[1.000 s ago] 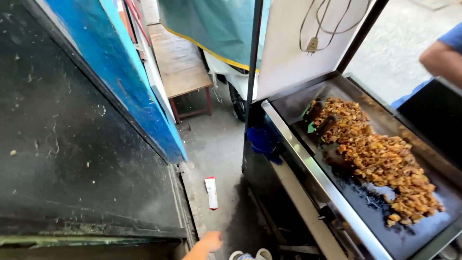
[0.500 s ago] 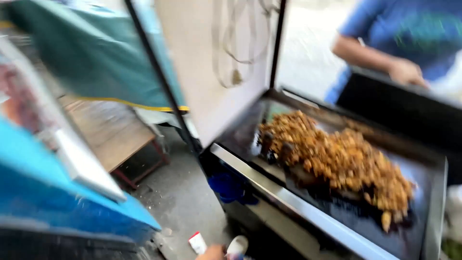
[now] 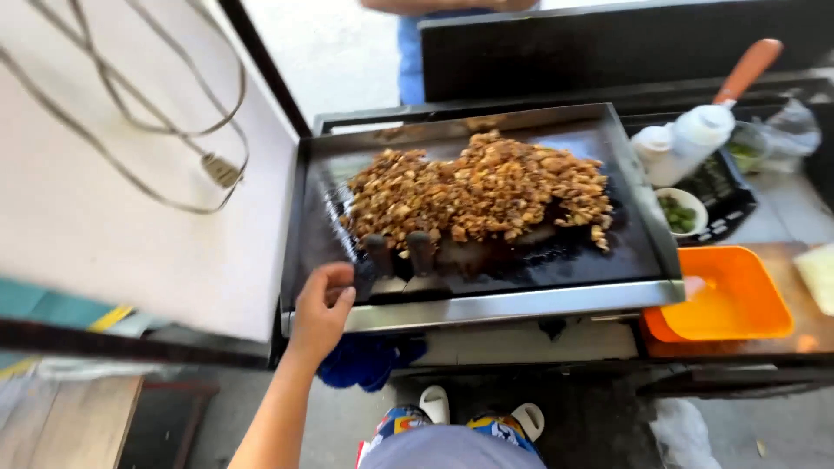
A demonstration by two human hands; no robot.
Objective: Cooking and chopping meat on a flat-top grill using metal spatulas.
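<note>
Left hand (image 3: 323, 304): at the front left edge of the flat black steel griddle (image 3: 625, 252); fingers curled about a dark handle (image 3: 363, 276) of a scraper lying on the plate, grip looks loose.
Right hand: out of view; cannot tell its state.
Second and third dark handles (image 3: 420, 252): standing just right of the hand, their blades tucked under the food, untouched.
Heap of browned chopped meat (image 3: 482, 187): piled across the middle and rear of the griddle, well coloured, so cooking seems far along; front strip bare and greasy.
Orange plastic tray (image 3: 738, 300): off the griddle's front right corner, nothing in it, so serving looks not yet begun.
White squeeze bottles (image 3: 686, 143): beside the right edge.
</note>
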